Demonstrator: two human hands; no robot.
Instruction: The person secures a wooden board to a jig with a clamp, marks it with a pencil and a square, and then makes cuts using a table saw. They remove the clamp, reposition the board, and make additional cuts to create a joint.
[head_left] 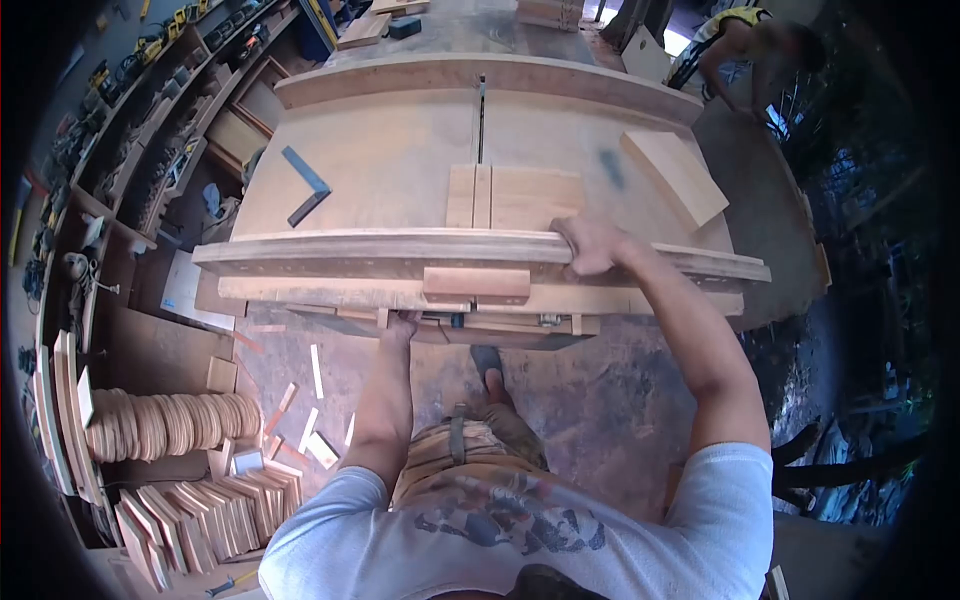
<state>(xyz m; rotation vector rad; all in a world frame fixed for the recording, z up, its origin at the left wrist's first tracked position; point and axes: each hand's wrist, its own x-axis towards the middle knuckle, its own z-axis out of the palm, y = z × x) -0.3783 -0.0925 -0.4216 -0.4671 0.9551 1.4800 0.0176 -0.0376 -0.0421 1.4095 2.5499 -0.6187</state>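
A wooden crosscut sled (370, 130) lies on the saw table, with a slot running down its middle. My right hand (592, 246) is closed over the top edge of the sled's near fence (380, 245), right of centre. Below that fence, my left hand (402, 322) reaches under the near edge of the table; its fingers are hidden there. A wooden block (476, 284) is fixed to the near face of the fence. Flat against the fence's far side lies a pale board (535, 190), crossing the slot. The try square (308, 187) rests on the sled's left half.
A thick wood block (675, 178) lies on the sled's right. Tool shelves (150, 140) line the left wall, above stacked wooden pieces (205, 515) and rounded discs (175, 425). Offcuts (310, 430) litter the floor. Another person (745, 55) bends over a surface at far right.
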